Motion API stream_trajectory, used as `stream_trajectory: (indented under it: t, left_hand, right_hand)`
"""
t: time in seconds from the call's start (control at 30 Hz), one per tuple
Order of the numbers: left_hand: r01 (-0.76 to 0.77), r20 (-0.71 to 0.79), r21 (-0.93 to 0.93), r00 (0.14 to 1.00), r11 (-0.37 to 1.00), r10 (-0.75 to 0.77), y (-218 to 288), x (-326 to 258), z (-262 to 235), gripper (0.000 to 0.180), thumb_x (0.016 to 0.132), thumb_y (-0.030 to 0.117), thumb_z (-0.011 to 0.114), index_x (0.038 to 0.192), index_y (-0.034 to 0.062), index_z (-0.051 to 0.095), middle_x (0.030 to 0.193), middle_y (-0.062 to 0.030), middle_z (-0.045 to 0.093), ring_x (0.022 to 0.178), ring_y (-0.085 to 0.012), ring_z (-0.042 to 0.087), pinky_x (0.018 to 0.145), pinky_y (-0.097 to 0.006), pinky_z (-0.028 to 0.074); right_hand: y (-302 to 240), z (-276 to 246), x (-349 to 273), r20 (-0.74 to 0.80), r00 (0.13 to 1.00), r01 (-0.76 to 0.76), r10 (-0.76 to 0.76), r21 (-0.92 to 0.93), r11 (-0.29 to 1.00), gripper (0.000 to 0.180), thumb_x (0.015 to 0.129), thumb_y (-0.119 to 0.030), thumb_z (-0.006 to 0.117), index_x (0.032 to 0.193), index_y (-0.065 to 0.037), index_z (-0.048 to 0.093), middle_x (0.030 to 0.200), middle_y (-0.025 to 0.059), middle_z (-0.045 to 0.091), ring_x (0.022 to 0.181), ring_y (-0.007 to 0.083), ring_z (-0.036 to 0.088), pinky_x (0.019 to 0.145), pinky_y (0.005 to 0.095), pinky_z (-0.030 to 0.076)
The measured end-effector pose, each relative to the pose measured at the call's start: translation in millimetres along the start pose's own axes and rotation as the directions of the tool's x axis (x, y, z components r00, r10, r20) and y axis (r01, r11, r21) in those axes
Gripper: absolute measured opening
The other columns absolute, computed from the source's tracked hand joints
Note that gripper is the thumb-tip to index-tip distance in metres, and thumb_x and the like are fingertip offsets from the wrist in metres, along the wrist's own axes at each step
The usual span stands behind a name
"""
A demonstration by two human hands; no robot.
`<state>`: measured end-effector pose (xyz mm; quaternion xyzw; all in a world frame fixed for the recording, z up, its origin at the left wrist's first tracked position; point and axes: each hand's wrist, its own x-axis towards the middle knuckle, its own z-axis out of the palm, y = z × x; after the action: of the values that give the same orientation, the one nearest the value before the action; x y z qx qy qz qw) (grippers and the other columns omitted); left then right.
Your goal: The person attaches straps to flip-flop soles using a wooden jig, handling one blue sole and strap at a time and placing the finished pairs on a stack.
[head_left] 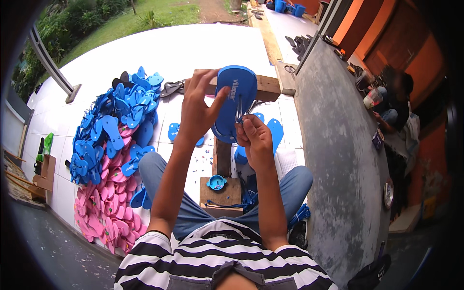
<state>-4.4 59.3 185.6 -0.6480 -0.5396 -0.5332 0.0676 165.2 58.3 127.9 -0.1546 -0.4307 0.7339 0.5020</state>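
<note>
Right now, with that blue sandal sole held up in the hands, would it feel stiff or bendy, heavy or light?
Probably light: the left hand holds the blue sandal sole up with spread fingers alone. Likely bendy foam, being thin and flat like those in the heap of soles. It looks matte, so probably not slippery.

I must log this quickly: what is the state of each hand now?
Left hand: closed on the blue sandal sole.
Right hand: fingers pinched on a thin metal tool at the sole.
</note>
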Motion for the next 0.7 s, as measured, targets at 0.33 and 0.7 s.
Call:
stream_trajectory:
  t: [0.33,0.7]
  left_hand:
    - [-0.031,0.053,-0.066,0.998,0.997,0.034,14.9,6.3,6.7,0.031,0.082,0.017,0.078,0.106,0.0029,0.064,0.101,-0.0144,0.071,0.093,-0.0308,0.07,0.08,-0.038,0.054]
    - [0.289,0.15,-0.743,0.951,0.604,-0.27,17.2,-22.0,14.4,0.032,0.093,0.009,0.069,0.118,-0.0012,0.052,0.098,-0.0142,0.07,0.089,-0.0156,0.069,0.075,-0.027,0.055]
  right_hand:
    - [17.2,-16.1,16.9,0.029,0.998,-0.064,0.063,0.021,0.998,0.017,0.099,-0.022,0.062,0.095,-0.006,0.059,0.076,-0.0011,0.05,0.061,0.0046,0.036,0.052,0.0205,0.028]
    - [20.8,-27.7,-19.1,-0.062,0.998,0.014,-0.001,0.213,0.977,0.019,0.099,-0.026,0.063,0.101,-0.008,0.058,0.079,-0.0014,0.049,0.064,0.0035,0.036,0.05,0.0183,0.028]
